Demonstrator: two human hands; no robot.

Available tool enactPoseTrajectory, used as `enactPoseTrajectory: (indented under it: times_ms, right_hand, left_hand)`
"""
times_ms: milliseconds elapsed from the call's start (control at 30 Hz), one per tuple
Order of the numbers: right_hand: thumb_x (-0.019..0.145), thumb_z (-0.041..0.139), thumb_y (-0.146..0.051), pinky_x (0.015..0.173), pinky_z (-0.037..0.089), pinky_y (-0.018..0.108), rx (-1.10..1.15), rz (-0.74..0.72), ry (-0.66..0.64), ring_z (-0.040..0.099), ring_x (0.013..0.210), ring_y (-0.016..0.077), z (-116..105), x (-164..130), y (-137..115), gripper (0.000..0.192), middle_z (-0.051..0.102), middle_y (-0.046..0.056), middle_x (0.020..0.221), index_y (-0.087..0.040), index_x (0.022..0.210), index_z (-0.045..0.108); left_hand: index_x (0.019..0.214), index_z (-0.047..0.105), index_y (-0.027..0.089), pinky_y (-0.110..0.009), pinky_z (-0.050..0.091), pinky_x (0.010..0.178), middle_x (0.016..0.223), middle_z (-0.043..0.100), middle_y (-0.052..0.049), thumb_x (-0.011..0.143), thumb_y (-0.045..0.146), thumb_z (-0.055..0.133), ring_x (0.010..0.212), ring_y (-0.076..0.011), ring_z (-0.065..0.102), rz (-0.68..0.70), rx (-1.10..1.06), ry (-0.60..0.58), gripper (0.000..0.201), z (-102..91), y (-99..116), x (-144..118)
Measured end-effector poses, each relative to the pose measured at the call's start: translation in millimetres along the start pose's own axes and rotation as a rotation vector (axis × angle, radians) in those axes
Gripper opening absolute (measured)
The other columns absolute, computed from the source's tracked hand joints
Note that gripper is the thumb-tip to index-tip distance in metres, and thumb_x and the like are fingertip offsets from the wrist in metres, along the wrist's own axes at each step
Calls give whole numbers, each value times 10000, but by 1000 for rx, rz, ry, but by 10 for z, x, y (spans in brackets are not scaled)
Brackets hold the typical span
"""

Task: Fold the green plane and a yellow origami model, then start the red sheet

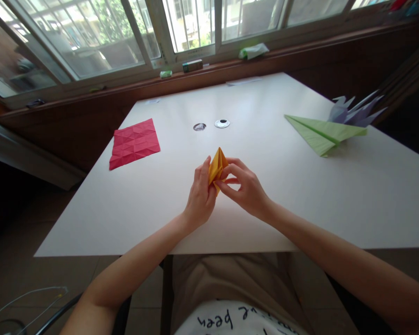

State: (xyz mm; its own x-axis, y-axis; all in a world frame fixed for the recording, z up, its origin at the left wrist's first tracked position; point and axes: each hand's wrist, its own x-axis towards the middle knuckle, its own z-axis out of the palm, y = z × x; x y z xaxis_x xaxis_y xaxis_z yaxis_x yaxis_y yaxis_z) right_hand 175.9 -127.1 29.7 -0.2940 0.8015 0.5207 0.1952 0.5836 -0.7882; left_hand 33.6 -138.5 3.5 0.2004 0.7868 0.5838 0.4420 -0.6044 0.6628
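A small folded piece of yellow paper (217, 166) stands point-up just above the white table (265, 204), near its front middle. My left hand (200, 195) grips the paper's left side, thumb and fingers closed against it. My right hand (246, 186) pinches the lower right edge of the same yellow paper between thumb and forefinger. Both forearms reach in from the bottom of the view.
A creased red paper square (134, 143) lies flat at the left. A green paper plane (323, 131) and a lilac folded paper shape (354, 111) sit at the right. Two small round things (222, 123) lie mid-table. Behind runs a wooden window sill (202, 70).
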Motion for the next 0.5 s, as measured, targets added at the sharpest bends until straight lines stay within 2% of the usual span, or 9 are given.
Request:
enactPoseTrajectory:
  times_ms: [133, 267, 367, 500]
  right_hand:
    - [757, 587, -167, 676, 608, 313, 12, 59, 31, 602, 864, 149, -16, 11, -14, 65, 553, 42, 1008, -184, 734, 528]
    - [768, 588, -185, 696, 604, 326, 32, 26, 28, 593, 916, 161, -36, 6, -27, 33, 545, 42, 1049, -198, 772, 558]
    - [771, 597, -187, 735, 597, 346, 45, -16, -7, 579, 974, 174, -59, 5, -23, 51, 518, 52, 1119, -210, 813, 578]
    - [796, 583, -199, 798, 571, 380, 28, -55, -122, 576, 1015, 187, -105, 33, 21, 62, 468, 63, 1241, -221, 850, 603]
  left_hand:
    - [1409, 181, 260, -424, 388, 1000, 1284, 368, -118, 880, 127, 331, 1186, -212, 401, 59, 12, -4, 565, 13, -2, 2]
    - [1387, 242, 262, -400, 390, 1001, 1277, 401, -112, 876, 108, 341, 1191, -201, 415, 36, 2, 26, 543, 1, -4, 14]
    - [1367, 275, 276, -381, 413, 981, 1267, 428, -98, 855, 83, 368, 1178, -196, 441, -9, -22, 39, 555, -19, -2, 26]
    - [1330, 331, 276, -384, 428, 963, 1264, 452, -81, 836, 90, 406, 1166, -208, 464, -128, -85, 70, 534, -37, -9, 32]
